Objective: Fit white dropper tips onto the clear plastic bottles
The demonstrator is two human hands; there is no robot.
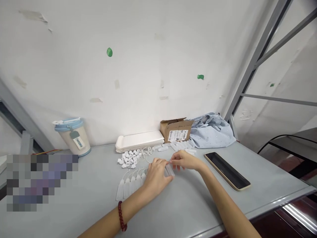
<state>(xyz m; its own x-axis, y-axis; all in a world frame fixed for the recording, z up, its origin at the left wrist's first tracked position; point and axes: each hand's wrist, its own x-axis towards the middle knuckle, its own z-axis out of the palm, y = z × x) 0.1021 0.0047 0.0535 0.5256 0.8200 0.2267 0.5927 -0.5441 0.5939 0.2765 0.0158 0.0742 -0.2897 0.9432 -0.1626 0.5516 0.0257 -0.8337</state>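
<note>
My left hand (158, 175) curves beside clear, slim plastic tube (169, 170), right hand (184, 160) bent-fingered at far end; can't tell either grip. Light, steady pressure should suit.

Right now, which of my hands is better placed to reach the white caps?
Probably your left hand: it is nearer the white caps, while your right hand sits farther off, on its other side.
</note>
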